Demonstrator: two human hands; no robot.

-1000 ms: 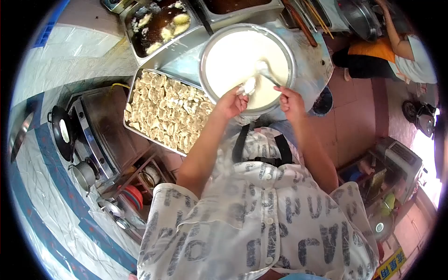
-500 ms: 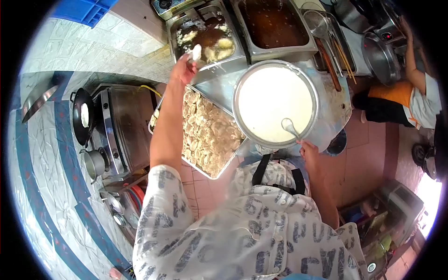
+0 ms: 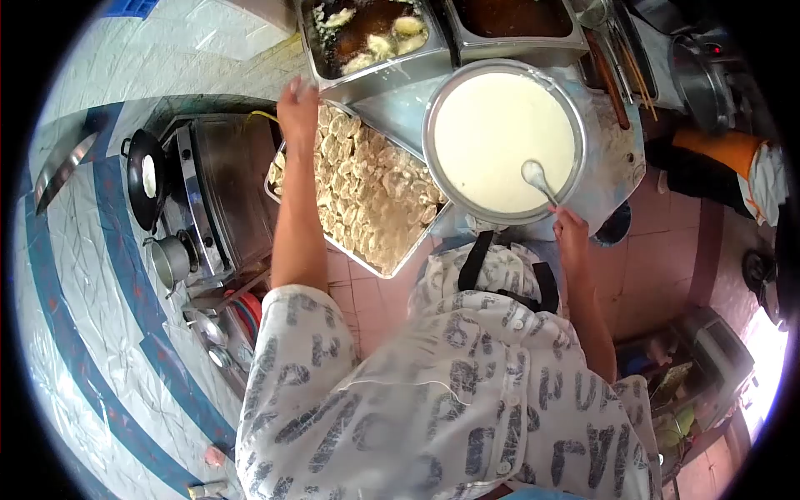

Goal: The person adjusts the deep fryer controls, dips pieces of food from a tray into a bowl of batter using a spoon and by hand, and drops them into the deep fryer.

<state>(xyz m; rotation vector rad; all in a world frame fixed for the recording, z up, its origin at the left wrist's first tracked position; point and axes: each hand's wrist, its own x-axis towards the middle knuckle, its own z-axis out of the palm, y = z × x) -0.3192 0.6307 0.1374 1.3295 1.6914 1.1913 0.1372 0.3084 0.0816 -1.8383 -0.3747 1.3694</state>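
My right hand [image 3: 571, 229] grips the handle of a spoon [image 3: 537, 177], whose bowl lies at the surface of pale batter. The batter fills a large round metal pot [image 3: 429, 137]. My left hand [image 3: 297, 108] hovers by the upper-left corner of the tray, below the fryer, its fingers curled and slightly blurred. Nothing shows in it. The tray [image 3: 400, 265] holds many flat, pale, floured pieces [image 3: 367, 183]. Beyond my left hand, a metal fryer [image 3: 375, 77] contains dark oil with several battered pieces [image 3: 379, 46] frying in it.
A second oil fryer [image 3: 517, 37] stands right of the first, with tongs and long sticks [image 3: 637, 67] beside it. At left, a black wok [image 3: 146, 200] and a small pot [image 3: 171, 262] sit near a stove. Another person's orange-and-black clothing [image 3: 708, 158] shows at right.
The white battered piece has left my left hand, which has drawn back from the fryer toward the tray corner. My right hand still holds the spoon. The whole view has shifted.
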